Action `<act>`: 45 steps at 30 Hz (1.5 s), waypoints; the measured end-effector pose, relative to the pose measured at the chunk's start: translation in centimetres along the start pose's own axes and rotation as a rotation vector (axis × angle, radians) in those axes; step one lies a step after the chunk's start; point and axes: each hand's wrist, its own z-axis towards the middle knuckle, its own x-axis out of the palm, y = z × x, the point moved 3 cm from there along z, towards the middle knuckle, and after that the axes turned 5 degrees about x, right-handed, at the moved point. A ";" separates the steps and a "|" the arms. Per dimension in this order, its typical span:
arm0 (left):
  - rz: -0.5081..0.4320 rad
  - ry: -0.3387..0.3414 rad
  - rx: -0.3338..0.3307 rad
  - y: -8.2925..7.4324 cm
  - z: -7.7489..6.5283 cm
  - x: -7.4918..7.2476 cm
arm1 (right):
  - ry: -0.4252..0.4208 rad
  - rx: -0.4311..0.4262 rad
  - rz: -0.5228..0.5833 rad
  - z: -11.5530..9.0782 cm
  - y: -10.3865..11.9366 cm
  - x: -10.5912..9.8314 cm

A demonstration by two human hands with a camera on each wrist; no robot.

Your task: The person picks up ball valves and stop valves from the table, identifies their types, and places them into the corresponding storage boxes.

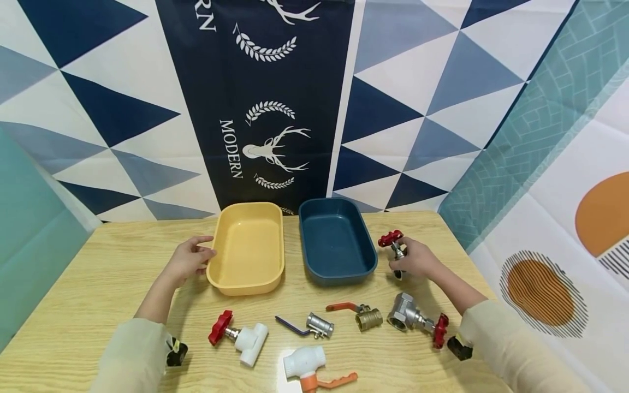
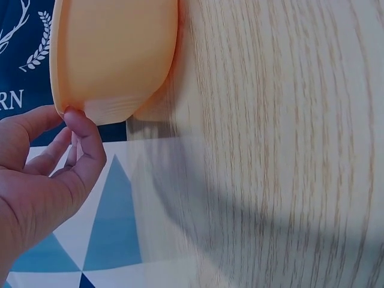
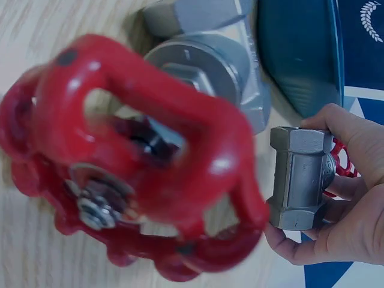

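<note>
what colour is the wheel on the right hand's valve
Red; the wheel shows best in the head view.

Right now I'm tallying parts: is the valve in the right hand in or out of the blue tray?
Out: the right hand holds the valve beside the blue tray, outside it.

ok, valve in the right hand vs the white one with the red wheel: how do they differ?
The held valve has a grey metal body; the white red-wheel valve has a white, plastic-looking one. The held valve is gripped in the right hand; the white red-wheel valve lies on the table, untouched. Both carry a red handwheel.
</note>
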 end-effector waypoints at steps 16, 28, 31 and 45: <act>0.008 -0.006 -0.005 0.0 0.0 0.0 | -0.035 -0.067 -0.055 0.4 1.0 -1.7; 0.017 -0.009 -0.011 0.0 0.1 0.1 | -0.049 -0.079 -0.091 0.3 1.9 -2.6; 0.017 -0.010 -0.014 0.1 0.0 0.1 | -0.043 -0.082 -0.092 0.3 2.1 -2.6; 0.004 -0.008 -0.015 0.1 0.0 0.1 | -0.056 -0.089 -0.108 0.0 3.1 -3.3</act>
